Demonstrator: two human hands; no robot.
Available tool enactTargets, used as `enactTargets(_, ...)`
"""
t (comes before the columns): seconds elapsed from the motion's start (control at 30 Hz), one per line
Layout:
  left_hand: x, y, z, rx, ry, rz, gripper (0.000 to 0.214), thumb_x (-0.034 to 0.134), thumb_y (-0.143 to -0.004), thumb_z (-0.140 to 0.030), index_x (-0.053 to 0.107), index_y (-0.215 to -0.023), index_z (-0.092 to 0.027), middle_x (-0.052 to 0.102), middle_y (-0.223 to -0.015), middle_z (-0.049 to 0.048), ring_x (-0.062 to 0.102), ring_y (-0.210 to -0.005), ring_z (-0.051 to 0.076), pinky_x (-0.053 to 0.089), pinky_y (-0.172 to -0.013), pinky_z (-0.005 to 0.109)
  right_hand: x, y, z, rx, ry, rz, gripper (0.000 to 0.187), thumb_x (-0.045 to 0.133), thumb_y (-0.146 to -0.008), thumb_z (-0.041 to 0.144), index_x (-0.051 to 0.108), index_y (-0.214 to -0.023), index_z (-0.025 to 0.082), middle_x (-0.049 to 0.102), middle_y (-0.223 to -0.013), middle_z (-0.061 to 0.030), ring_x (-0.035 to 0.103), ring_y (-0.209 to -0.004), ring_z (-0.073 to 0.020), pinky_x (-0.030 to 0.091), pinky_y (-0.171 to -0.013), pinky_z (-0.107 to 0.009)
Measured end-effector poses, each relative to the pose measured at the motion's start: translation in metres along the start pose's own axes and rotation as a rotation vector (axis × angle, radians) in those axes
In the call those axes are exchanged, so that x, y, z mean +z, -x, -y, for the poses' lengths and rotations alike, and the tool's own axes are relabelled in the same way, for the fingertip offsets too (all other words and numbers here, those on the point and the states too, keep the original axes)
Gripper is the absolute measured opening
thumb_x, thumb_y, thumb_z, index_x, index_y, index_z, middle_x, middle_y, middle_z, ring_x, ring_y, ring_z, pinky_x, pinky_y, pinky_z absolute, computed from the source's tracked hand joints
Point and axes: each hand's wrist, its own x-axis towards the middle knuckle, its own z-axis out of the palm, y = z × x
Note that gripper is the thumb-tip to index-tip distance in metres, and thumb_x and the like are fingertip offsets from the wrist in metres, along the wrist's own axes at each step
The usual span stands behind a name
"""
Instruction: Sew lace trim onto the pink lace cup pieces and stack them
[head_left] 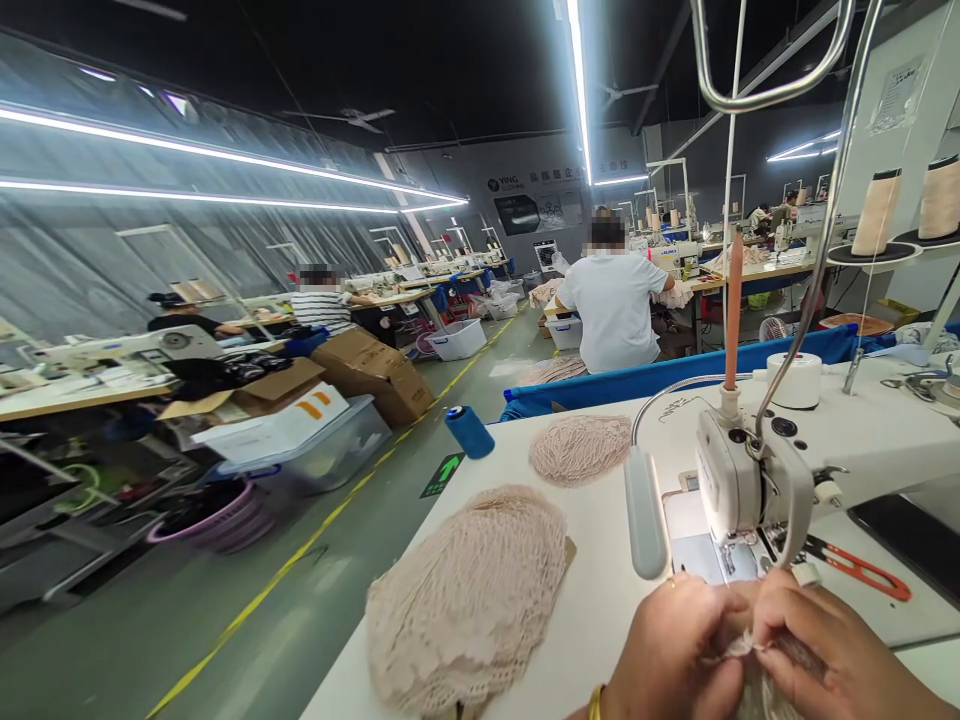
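Note:
Close together at the lower right, in front of the sewing machine [750, 480], are my two hands. My left hand [671, 640] is closed, its fingertips pinching a piece of pale lace fabric [761, 690]. Thumb and fingers of my right hand [814, 640] pinch the same fabric right beside it. Part of the fabric hangs below, and the palms hide much of it. To the left on the white table lies a large stack of beige lace pieces [472, 600]. Behind that is a smaller lace stack [581, 448].
Orange thread snips [862, 570] and a dark phone-like slab [915, 535] lie right of the needle area. A blue thread cone [469, 432] stands at the table's left edge, a white spool [793, 380] behind the machine. A co-worker [611, 300] sits ahead, beyond a blue cloth [675, 372].

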Motion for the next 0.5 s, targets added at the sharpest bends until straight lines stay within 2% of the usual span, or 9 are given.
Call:
enactTargets(0.1, -0.002, -0.001, -0.002, 0.032, 0.104, 0.036, 0.013, 0.069, -0.092, -0.024, 0.073, -0.105, -0.025, 0.064, -0.071, -0.0018, 0.061, -0.064, 0.016, 0.050, -0.067, 0.026, -0.001, 0.002, -0.001, -0.039, 0.016, -0.012, 0.025, 0.053, -0.111, 0.042, 0.070, -0.098, 0.031, 0.074, -0.088, -0.0007, 0.071, -0.079, -0.0204, 0.056, -0.069, -0.028)
enactTargets(0.2, -0.001, -0.003, 0.000, 0.107, 0.130, -0.045, 0.006, 0.069, -0.093, -0.020, 0.071, -0.097, -0.023, 0.065, -0.071, -0.0013, 0.062, -0.064, 0.015, 0.049, -0.067, 0.025, -0.007, 0.002, 0.005, -0.022, 0.039, -0.027, 0.024, 0.054, -0.113, 0.041, 0.074, -0.103, 0.032, 0.075, -0.091, -0.0010, 0.072, -0.083, -0.0203, 0.057, -0.074, -0.028)
enactTargets(0.3, 0.000, -0.003, 0.002, 0.124, 0.133, -0.074, 0.002, 0.070, -0.092, -0.021, 0.071, -0.091, -0.023, 0.065, -0.072, 0.0000, 0.062, -0.066, 0.016, 0.048, -0.066, 0.025, -0.009, 0.002, 0.013, 0.007, 0.033, -0.042, 0.026, 0.053, -0.114, 0.045, 0.075, -0.104, 0.033, 0.075, -0.094, -0.0017, 0.072, -0.085, -0.0207, 0.058, -0.078, -0.029)
enactTargets(0.4, -0.002, -0.002, -0.003, 0.032, 0.170, -0.047, 0.005, 0.073, -0.091, -0.023, 0.072, -0.087, -0.022, 0.066, -0.076, 0.0015, 0.063, -0.070, 0.017, 0.048, -0.066, 0.025, -0.006, 0.003, 0.020, 0.049, -0.039, -0.044, 0.033, 0.049, -0.115, 0.051, 0.070, -0.100, 0.031, 0.072, -0.092, -0.0017, 0.069, -0.084, -0.0209, 0.056, -0.075, -0.030)
enactTargets(0.5, -0.007, -0.005, -0.012, -0.150, 0.244, 0.034, 0.007, 0.077, -0.088, -0.025, 0.072, -0.084, -0.021, 0.067, -0.083, 0.0023, 0.063, -0.075, 0.017, 0.047, -0.066, 0.025, 0.000, 0.003, 0.024, 0.121, -0.108, -0.055, 0.034, 0.048, -0.114, 0.052, 0.064, -0.093, 0.030, 0.068, -0.085, 0.0004, 0.066, -0.079, -0.0198, 0.052, -0.069, -0.028)
